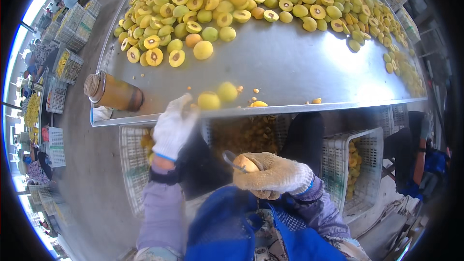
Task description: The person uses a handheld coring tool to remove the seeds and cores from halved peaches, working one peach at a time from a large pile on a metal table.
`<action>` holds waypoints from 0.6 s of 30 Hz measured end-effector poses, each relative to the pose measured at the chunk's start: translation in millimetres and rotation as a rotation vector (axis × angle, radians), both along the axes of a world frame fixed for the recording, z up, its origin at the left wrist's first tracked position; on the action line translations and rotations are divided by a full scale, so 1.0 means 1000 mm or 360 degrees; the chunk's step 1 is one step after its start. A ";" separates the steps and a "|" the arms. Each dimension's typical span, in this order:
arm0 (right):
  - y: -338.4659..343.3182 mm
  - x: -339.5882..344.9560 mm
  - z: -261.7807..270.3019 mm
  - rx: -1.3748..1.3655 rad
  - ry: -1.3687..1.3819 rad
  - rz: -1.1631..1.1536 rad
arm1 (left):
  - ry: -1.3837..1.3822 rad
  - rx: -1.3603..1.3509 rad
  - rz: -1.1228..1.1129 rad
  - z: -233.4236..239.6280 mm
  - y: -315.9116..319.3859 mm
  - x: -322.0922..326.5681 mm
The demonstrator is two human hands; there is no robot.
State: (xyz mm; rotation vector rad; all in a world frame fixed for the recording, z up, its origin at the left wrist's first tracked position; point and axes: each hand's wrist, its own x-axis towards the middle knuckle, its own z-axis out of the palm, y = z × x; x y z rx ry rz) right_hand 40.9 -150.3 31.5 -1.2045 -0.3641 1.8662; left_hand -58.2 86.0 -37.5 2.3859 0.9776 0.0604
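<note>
My right hand [272, 175], in a stained knit glove, grips a hand tool by its pale handle [249, 164]; a looped metal end [228, 157] sticks out toward the left. My left hand [176, 127], in a white knit glove, is blurred at the near edge of the metal table [282, 65]. Its fingers are apart, with nothing visible between them. Just right of its fingertips are two blurred yellow stone fruits [208, 100]. Small pits and a scrap of yellow flesh [259, 104] lie along the edge. Farther back spreads a heap of halved and whole stone fruit [203, 11].
A lidded jar of brownish liquid [117, 92] lies tilted at the table's left corner. Plastic crates with fruit pieces stand below, left [132, 166] and right [333, 170]; between my knees is another container of pieces [253, 134]. Another person's arm [420, 159] shows at right.
</note>
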 end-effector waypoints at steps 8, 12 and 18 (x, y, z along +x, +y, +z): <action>-0.005 0.008 -0.009 -0.0035 -0.0078 -0.0348 | 0.0445 0.0431 -0.1022 -0.042 -0.002 0.120; -0.011 0.013 -0.005 -0.0083 -0.0242 -0.0718 | 0.0087 -0.0998 -0.0456 -0.043 0.019 0.133; -0.008 0.013 -0.013 -0.0059 -0.0555 -0.1029 | -0.1060 -0.2392 -0.0230 0.011 -0.048 0.094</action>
